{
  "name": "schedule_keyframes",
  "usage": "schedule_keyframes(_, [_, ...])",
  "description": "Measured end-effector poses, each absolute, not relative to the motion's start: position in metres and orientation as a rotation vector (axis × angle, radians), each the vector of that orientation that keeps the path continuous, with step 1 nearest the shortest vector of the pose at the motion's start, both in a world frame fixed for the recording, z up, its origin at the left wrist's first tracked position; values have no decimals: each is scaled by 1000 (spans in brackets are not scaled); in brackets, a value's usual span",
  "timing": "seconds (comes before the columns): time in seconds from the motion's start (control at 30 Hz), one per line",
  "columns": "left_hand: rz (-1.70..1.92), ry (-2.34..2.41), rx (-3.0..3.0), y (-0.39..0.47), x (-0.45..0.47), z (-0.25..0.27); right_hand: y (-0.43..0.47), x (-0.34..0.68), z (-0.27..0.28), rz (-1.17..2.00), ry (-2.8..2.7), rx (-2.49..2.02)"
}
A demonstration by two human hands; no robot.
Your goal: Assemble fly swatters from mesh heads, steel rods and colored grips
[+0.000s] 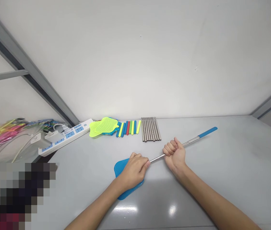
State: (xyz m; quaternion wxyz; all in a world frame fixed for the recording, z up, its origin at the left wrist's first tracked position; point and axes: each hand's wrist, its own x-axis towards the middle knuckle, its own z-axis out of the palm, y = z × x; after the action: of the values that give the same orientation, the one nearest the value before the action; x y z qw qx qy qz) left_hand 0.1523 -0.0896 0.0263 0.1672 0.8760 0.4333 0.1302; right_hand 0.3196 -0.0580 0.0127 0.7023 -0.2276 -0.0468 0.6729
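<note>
A fly swatter with a blue head [123, 166], a shiny metal telescopic rod [158, 157] and a blue grip [207, 132] slants across the table between my hands. My left hand [135, 170] is closed where the rod meets the head and covers much of the head. Around the middle of the rod, the fingers of my right hand [175, 154] are wrapped, palm turned up. The blue grip sticks out free beyond it to the right.
Yellow-green and blue swatter heads [106, 125] are piled at the back, beside a row of coloured grips [128, 128] and several metal rods [150, 129]. A white power strip [65, 137] with plugs lies left. Bagged colourful items [2, 134] lie farther left. A wall [149, 64] rises behind.
</note>
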Motion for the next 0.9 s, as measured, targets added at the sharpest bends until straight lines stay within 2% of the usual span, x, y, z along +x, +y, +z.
schedule_keyframes(0.9, [387,1261,2524,-92,162,24,-67,307,11,1518,-18,-496])
